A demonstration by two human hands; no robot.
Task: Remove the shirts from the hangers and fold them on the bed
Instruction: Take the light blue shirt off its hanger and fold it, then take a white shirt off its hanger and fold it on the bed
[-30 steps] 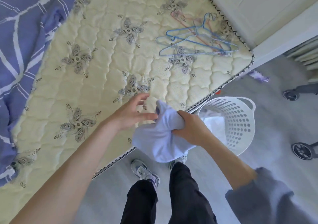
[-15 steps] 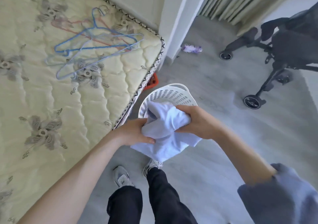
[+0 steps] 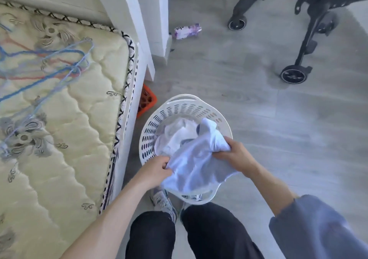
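A bundled white shirt (image 3: 196, 165) hangs over the white laundry basket (image 3: 159, 117) on the floor. My left hand (image 3: 154, 171) grips its left edge and my right hand (image 3: 237, 155) grips its right side. More white clothes (image 3: 175, 133) lie inside the basket. Several empty wire hangers (image 3: 49, 59), blue, lilac and red, lie in a loose pile on the bed (image 3: 69, 139) to the left.
The cream quilted mattress fills the left side. An orange crate (image 3: 147, 99) sits under the bed's corner. A white wall corner (image 3: 147, 19) stands behind it, with a purple packet (image 3: 187, 30) on the grey floor. A black stroller (image 3: 298, 19) stands at the upper right.
The view has swung from the bed to the floor. Both hands have carried the bundled white shirt rightward off the mattress edge and lowered it over the basket; my left hand now grips it.
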